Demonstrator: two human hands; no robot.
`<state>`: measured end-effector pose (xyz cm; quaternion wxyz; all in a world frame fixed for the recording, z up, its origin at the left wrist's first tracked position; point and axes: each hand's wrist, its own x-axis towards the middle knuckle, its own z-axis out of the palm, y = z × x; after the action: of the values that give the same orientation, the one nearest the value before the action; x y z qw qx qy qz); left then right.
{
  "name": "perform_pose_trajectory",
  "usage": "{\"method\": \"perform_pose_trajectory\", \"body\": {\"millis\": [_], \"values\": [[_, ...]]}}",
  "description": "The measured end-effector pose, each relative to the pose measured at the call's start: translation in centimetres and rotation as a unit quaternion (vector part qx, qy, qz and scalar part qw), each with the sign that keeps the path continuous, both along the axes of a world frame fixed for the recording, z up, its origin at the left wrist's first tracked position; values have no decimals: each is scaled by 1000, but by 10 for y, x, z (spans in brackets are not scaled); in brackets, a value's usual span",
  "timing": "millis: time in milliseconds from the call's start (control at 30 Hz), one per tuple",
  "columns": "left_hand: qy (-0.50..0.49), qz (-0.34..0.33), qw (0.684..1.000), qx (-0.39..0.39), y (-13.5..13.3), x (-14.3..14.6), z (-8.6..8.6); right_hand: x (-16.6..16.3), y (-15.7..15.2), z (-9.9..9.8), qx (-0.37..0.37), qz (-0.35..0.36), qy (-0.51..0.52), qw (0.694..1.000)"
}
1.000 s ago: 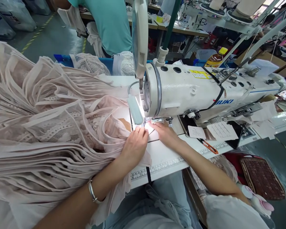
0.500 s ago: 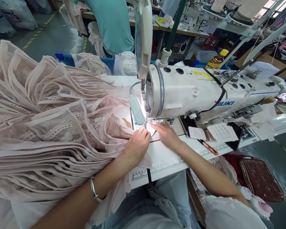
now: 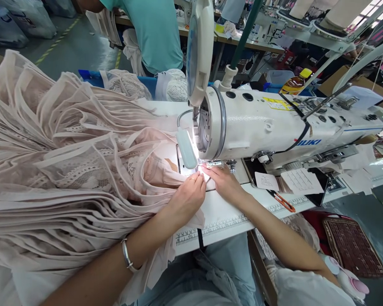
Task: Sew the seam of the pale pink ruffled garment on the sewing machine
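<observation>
A big heap of pale pink sheer and lace fabric point(image 3: 67, 170) covers the left of the sewing table. My left hand point(image 3: 187, 196) rests on the fabric's edge just in front of the needle, fingers curled and pressing it down. Close beside it, my right hand point(image 3: 224, 181) lies on the fabric under the presser foot point(image 3: 210, 163) of the white sewing machine point(image 3: 274, 123), fingers stretched forward. The small lamp point(image 3: 185, 148) lights the spot between both hands.
Orange-handled snips point(image 3: 282, 202), paper slips point(image 3: 300, 180) and a dark phone point(image 3: 319, 187) lie right of the hands. A ruler strip point(image 3: 223, 223) runs along the table's front edge. A person in a teal shirt point(image 3: 153, 34) stands behind the table by blue bins point(image 3: 89, 76).
Both hands have shifted slightly toward me along the seam line with the fabric; the view has drifted a little to the left and down.
</observation>
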<state>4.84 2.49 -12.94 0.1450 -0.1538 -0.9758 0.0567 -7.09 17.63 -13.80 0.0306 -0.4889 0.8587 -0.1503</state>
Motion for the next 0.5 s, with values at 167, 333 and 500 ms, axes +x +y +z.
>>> {"method": "perform_pose_trajectory", "body": {"millis": [167,333,500], "values": [[-21,-2,1000,11,-2,0,1,1,-2,4,31,-10,-2,999],[-21,-9,1000,6,-3,0,3,1,-4,9,33,-1,-11,999],[-33,8,999,42,-4,-1,2,4,-8,16,74,-17,-26,997]]}}
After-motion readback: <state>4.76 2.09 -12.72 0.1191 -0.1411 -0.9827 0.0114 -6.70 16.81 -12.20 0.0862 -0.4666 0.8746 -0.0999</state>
